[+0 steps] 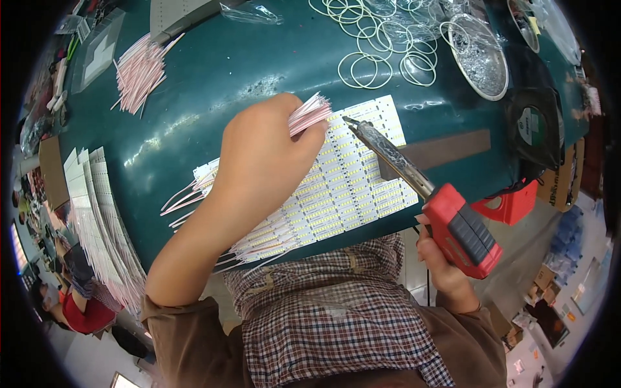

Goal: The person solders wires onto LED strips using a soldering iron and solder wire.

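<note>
The left hand (268,152) is closed around a bundle of thin pink and white wires (309,114), whose free ends fan out past the fingertips toward the far right. The hand rests over a row of white LED strip boards (352,184) studded with small yellow chips, laid side by side on the near edge of a dark green worktable (213,71). Short pink and white leads (187,194) stick out from the left ends of these boards.

The right hand (440,258) grips the red handle of a soldering iron (414,178), off the near right edge of the table. The iron's metal barrel slants up and to the left, and its tip sits at the far edge of the boards, just beside the wire ends held in the left hand. Whether the tip touches a board cannot be told.

On the far left of the table lies a loose heap of pink wires (139,71). A stack of further strip boards (97,220) is fanned along the table's left edge. At the far right lie many white rings (375,39), near a round dish (482,58) holding clear material. A small black fan (533,126) sits at the right edge.
</note>
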A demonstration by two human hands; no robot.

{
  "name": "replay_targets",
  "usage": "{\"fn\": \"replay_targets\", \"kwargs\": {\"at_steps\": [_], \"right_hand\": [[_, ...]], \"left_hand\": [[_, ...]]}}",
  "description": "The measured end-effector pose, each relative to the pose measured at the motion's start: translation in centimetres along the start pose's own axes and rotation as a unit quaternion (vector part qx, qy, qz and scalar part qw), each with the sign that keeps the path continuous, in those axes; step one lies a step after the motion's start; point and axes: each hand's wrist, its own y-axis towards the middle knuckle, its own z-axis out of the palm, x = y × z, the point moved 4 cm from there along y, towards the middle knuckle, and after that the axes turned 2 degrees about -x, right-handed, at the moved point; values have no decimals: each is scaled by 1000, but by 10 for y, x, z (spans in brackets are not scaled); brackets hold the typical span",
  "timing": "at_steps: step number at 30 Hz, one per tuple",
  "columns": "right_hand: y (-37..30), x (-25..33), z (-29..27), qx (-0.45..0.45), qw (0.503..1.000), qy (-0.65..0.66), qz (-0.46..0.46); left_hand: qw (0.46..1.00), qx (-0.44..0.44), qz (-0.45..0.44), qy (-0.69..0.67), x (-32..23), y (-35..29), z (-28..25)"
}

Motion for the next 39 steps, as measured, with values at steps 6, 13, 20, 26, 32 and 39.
{"fn": "replay_targets", "kwargs": {"at_steps": [6,13,20,26,32,39], "right_hand": [[10,10,8,23,997,-38,-63],[14,14,13,48,992,-61,-95],[13,15,16,38,996,-33,-74],[13,17,18,40,992,-64,-102],[7,17,15,23,997,-38,-65],[3,12,15,51,993,-58,-86]], "left_hand": [[1000,-14,-14,6,4,-1,0],[999,-24,9,21,3,0,-1],[999,-31,30,28,2,-3,-3],[1000,-8,5,25,0,-3,-3],[999,-13,14,28,1,-2,-3],[1000,4,15,7,9,0,-4]]}}
